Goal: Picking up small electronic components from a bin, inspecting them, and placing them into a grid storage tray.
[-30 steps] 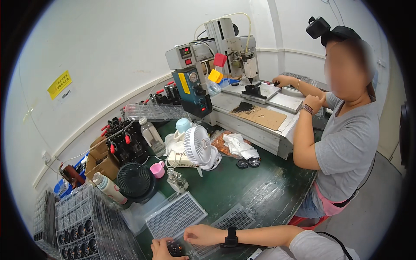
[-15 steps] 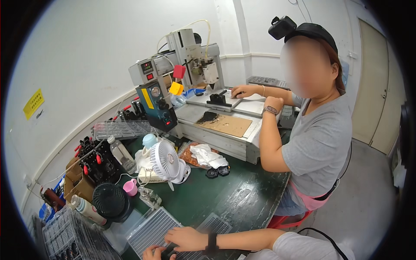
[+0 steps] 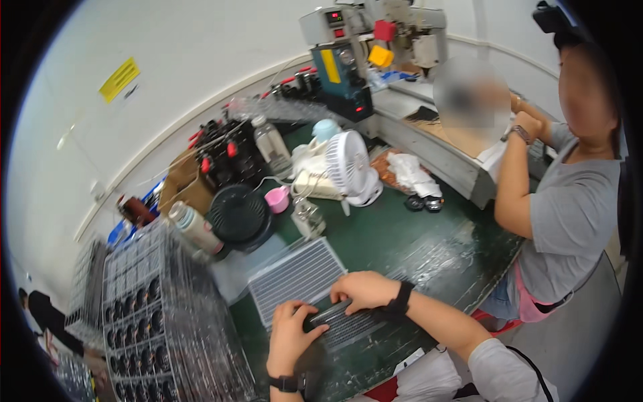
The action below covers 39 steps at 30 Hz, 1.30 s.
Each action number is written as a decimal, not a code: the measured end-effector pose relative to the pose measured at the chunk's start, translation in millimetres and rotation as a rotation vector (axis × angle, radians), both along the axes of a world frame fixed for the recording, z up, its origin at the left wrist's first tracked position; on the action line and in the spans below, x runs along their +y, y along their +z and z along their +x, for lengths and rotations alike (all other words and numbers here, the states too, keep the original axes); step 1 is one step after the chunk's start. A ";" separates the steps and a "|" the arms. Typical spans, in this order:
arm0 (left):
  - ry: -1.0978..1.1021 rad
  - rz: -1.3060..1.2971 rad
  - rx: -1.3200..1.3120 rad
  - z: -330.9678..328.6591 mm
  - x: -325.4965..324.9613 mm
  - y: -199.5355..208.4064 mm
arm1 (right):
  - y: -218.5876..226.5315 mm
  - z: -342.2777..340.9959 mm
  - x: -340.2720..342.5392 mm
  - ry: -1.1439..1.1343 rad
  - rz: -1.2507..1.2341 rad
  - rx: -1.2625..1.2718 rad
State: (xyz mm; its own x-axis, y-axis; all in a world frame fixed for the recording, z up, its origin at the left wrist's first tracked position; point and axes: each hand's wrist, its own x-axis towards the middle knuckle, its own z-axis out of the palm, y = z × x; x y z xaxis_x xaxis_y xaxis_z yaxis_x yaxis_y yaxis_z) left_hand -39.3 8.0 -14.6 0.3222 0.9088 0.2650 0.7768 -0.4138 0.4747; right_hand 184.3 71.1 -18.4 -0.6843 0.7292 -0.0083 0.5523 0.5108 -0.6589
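My left hand [image 3: 288,335] is bent over the near end of the grid sheets, thumb and fingers curled around a small black part [image 3: 311,323] that is mostly hidden. Just to its right, my right hand [image 3: 365,291] has its fingers curled down at the sheets' edge; what is in them, if anything, is hidden. A pale grid tray [image 3: 298,275] with rows of small slots lies beyond both hands. A darker perforated sheet [image 3: 351,331] lies under and between them on the green table [image 3: 429,254].
At the left stand stacked clear trays [image 3: 137,301] with round black parts. A glass bottle [image 3: 308,218], pink cup [image 3: 276,199], black round fan [image 3: 240,214] and white fan [image 3: 348,167] stand beyond. A co-worker [image 3: 569,194] sits at the right by a machine [image 3: 341,74].
The view has swung left and down, so the scene shifts to the right. My hands have come further into view and moved apart. The co-worker's near arm stays bent.
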 end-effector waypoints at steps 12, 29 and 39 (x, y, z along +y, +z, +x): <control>-0.019 -0.245 -0.296 1.5 -7.9 6.2 | 11.1 0.9 5.6 0.118 -0.265 0.309; 0.251 -0.335 -0.789 -39.5 -0.2 8.9 | 23.5 60.0 31.0 -0.144 -0.431 0.645; 0.273 -0.335 -0.823 -35.8 1.8 7.0 | 20.3 58.8 33.1 -0.195 -0.371 0.666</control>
